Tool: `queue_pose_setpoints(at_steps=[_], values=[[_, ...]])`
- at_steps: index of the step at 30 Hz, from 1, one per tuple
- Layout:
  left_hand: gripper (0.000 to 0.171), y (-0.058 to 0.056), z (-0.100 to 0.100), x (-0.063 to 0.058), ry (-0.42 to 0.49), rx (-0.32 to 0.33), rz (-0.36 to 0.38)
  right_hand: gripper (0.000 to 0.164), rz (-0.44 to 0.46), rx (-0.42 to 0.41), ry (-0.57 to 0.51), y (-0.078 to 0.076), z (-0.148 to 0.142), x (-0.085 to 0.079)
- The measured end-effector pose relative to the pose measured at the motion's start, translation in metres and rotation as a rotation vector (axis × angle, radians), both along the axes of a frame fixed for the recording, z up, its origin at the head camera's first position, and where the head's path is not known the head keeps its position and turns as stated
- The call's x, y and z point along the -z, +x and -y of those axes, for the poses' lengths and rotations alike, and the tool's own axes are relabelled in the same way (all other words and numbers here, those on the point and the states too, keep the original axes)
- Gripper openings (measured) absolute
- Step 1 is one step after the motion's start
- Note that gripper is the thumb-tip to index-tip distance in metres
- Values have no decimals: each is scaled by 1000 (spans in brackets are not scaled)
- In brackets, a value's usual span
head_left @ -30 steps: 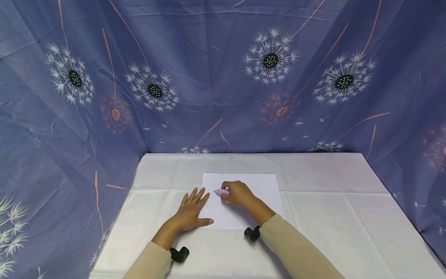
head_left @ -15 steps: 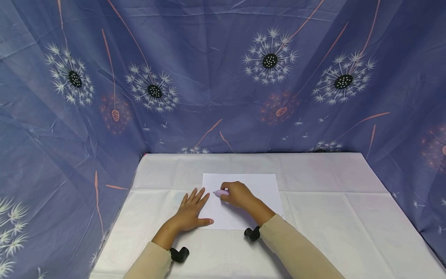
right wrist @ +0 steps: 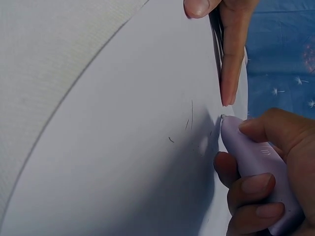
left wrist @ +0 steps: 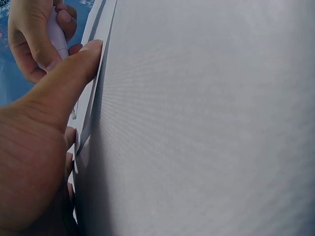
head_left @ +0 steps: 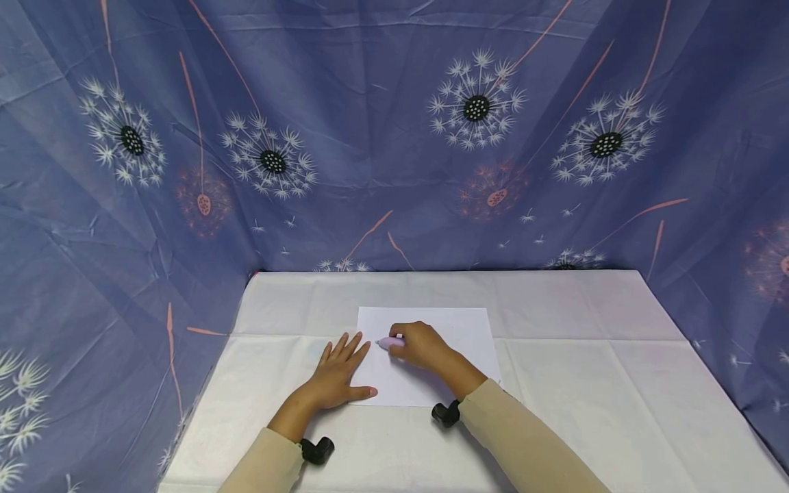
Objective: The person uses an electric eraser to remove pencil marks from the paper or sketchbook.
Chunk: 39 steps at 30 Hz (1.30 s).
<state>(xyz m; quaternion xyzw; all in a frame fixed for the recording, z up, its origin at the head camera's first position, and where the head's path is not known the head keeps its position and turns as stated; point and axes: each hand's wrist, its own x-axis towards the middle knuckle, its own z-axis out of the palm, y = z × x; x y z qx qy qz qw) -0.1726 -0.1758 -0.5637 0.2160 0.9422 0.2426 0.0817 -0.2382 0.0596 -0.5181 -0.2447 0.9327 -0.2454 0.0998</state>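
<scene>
A sheet of white paper (head_left: 462, 329) lies on the white cloth, with a few short dark marks (right wrist: 191, 114) on it in the right wrist view. My right hand (head_left: 421, 344) grips a thick lilac pen-shaped tool (right wrist: 256, 160), fingers wrapped round its body. Its narrow tip (right wrist: 223, 117) points left and is at or just over the paper; contact is hard to tell. Flat across the paper's left edge rests my left hand (head_left: 335, 373), fingers spread and thumb (left wrist: 74, 73) stretched out. The tool's tip is close to the left fingertips.
White cloth (head_left: 585, 383) covers the table around the paper. Blue dandelion-print fabric (head_left: 382, 137) hangs behind and at both sides. A black wrist device (head_left: 317, 450) sits by the left cuff and another black device (head_left: 446, 413) by the right cuff.
The tool's tip has shifted very slightly left and nearer to me, with the right hand moving along. The left hand and paper stay in place.
</scene>
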Motion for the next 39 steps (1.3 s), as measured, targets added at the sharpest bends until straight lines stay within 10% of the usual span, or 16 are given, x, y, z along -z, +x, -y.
queue_pose_setpoints(at_steps=[39], values=[[95,4,-2,-16,32,30,19,14,24,-79,0,8,-4,-3]])
